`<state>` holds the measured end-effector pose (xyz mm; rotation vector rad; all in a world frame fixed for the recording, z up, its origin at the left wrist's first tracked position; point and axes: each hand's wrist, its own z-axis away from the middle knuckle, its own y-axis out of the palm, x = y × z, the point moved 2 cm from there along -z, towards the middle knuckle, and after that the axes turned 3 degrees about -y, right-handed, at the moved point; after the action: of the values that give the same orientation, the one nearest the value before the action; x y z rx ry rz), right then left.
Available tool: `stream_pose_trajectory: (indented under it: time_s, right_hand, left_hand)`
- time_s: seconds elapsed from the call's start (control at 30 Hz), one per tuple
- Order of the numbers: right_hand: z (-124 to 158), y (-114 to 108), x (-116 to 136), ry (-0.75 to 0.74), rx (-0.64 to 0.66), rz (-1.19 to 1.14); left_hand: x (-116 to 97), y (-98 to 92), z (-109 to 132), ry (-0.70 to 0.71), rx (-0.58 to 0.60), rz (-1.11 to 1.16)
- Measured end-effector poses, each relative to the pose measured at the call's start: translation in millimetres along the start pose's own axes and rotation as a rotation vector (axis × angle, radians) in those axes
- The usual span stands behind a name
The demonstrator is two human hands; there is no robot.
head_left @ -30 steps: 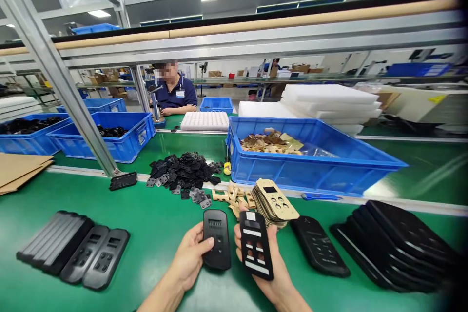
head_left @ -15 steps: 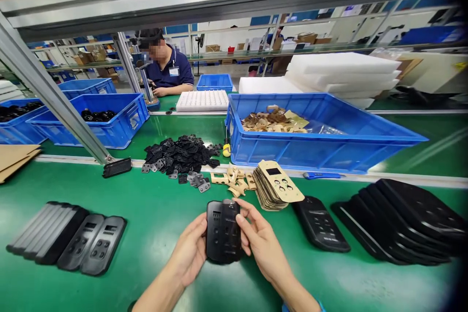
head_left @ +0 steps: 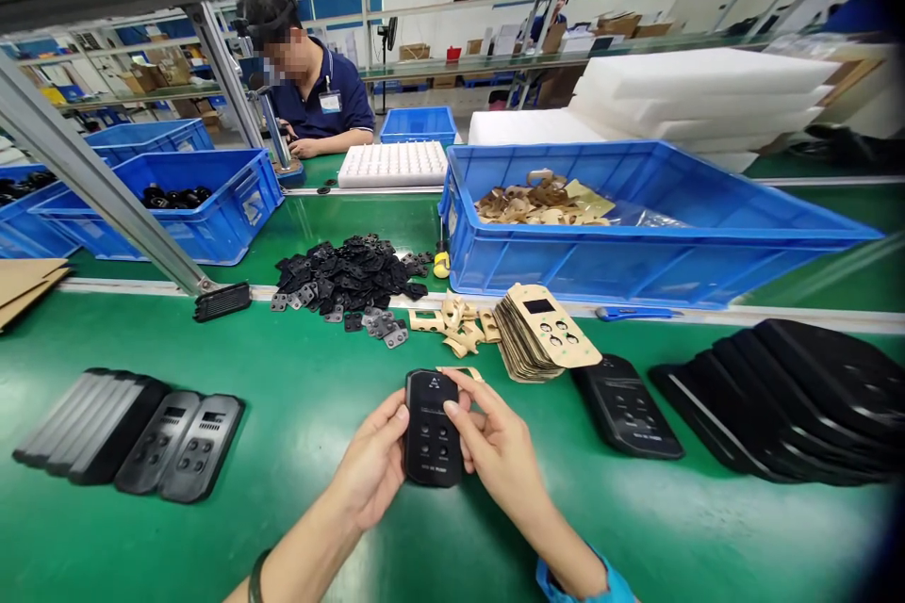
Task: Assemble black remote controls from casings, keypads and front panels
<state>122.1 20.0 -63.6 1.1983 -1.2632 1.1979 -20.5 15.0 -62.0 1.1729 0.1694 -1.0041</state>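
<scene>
In front of me I hold a black device housing with a glossy black front panel (head_left: 432,438) on it; the panel shows small white print and several button marks. My left hand (head_left: 373,462) is closed on its left edge, thumb on the rim. My right hand (head_left: 499,443) is closed on the right edge, with its thumb on the panel's face. A pale peeled backing piece (head_left: 472,374) shows just behind my right fingers. Beyond lie tan backing scraps (head_left: 459,325) and a stack of tan adhesive sheets (head_left: 566,339).
Black housings (head_left: 202,448) lie in a row at left. At right are a single black panel (head_left: 629,405) and a stack of black panels (head_left: 792,396). Behind are a pile of black button pads (head_left: 346,273), a blue knife (head_left: 636,313) and a blue bin (head_left: 636,268). A co-worker (head_left: 321,104) sits opposite.
The front panel, earlier held askew over the right part of the housing, now covers the housing's face. Both hands keep their grip. The view has tilted slightly downward.
</scene>
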Motion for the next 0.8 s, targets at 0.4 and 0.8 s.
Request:
stream_pose_trajectory:
  time_s: [0.4, 0.8]
  right_hand:
    - [0.7, -0.3, -0.7, -0.014, -0.018, 0.104]
    - [-3.1, 0.0, -5.5, 0.068, 0.095, 0.151]
  left_hand:
    - [4.0, 0.0, 1.6, 0.082, 0.022, -0.122]
    - [3.6, -1.6, 2.9, 0.043, 0.05, -0.211]
